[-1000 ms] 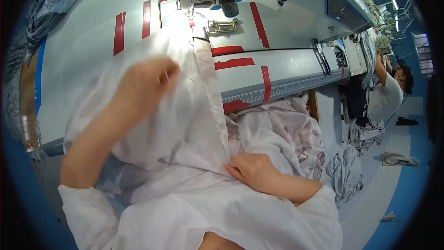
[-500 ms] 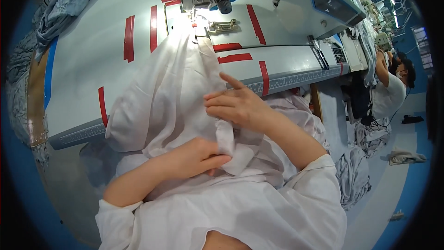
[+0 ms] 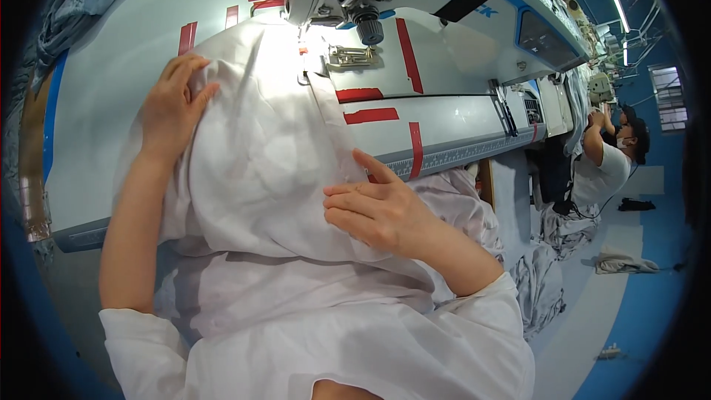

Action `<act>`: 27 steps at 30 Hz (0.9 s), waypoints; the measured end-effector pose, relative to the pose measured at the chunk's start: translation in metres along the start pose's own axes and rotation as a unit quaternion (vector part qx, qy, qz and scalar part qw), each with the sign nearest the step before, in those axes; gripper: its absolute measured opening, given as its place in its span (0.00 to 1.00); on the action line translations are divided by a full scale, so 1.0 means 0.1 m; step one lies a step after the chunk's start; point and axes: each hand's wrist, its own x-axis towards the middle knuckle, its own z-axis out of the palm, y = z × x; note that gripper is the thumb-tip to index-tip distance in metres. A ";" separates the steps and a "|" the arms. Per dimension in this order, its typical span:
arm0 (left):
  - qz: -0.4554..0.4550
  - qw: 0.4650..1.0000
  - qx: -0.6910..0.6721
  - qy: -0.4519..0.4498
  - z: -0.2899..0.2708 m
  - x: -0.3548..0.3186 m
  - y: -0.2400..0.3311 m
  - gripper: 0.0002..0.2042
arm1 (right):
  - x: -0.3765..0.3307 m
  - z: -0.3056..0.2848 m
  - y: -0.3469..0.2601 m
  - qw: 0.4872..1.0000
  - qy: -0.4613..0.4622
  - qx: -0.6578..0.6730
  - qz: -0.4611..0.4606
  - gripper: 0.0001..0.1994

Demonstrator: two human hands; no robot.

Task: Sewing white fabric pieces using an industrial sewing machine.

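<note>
A large piece of white fabric [image 3: 259, 178] spreads from my lap onto the sewing machine table, its far end under the brightly lit presser foot [image 3: 303, 52]. At its left side, my left hand [image 3: 172, 100] is closed on the fabric, which bunches between thumb and fingers. My right hand [image 3: 378, 211] lies over the fabric's right edge with its fingers stretched out and the index finger apart. A narrow folded strip [image 3: 326, 100] runs along that edge from the foot toward my right hand. The sewing machine [image 3: 474, 30] stands over the far end.
Strips of red tape [image 3: 372, 115] and a ruler strip [image 3: 459, 155] mark the table [image 3: 111, 126]. Next to the foot is a metal plate [image 3: 352, 57]. Tweezer-like tools [image 3: 505, 107] lie farther right. Blue-grey garments [image 3: 89, 0] are piled at the far left; a co-worker [image 3: 603, 167] sits at the right.
My left hand has moved from the folded edge near my lap to the fabric's far left side. The fabric now lies spread out flatter. My right hand stays near the right edge.
</note>
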 end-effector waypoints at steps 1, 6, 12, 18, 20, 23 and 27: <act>-0.001 1.000 -0.002 -0.001 0.02 0.07 -0.05 0.15 | 0.01 0.00 0.01 1.000 0.005 -0.012 -0.003 0.06; 0.044 0.999 -0.001 0.029 0.12 0.40 -0.30 0.14 | 0.03 0.06 0.06 1.000 0.004 -0.019 0.008 0.05; 0.067 0.995 -0.056 0.053 0.23 0.74 -0.51 0.11 | -0.05 0.11 0.00 0.997 0.027 0.032 0.058 0.09; -0.113 0.971 -0.201 -0.063 0.51 1.12 0.01 0.16 | -0.20 0.20 -0.25 0.821 0.173 0.413 0.355 0.18; -0.149 0.973 -0.146 -0.099 0.62 1.24 0.07 0.17 | -0.35 0.15 -0.22 0.434 0.077 0.785 0.435 0.19; -0.050 0.995 -0.075 0.043 0.82 1.26 0.04 0.16 | -0.30 0.11 -0.37 0.601 -0.111 0.644 0.460 0.17; -0.005 0.997 -0.072 -0.003 0.90 1.31 0.06 0.11 | -0.35 0.28 -0.37 0.795 -0.152 0.440 0.390 0.08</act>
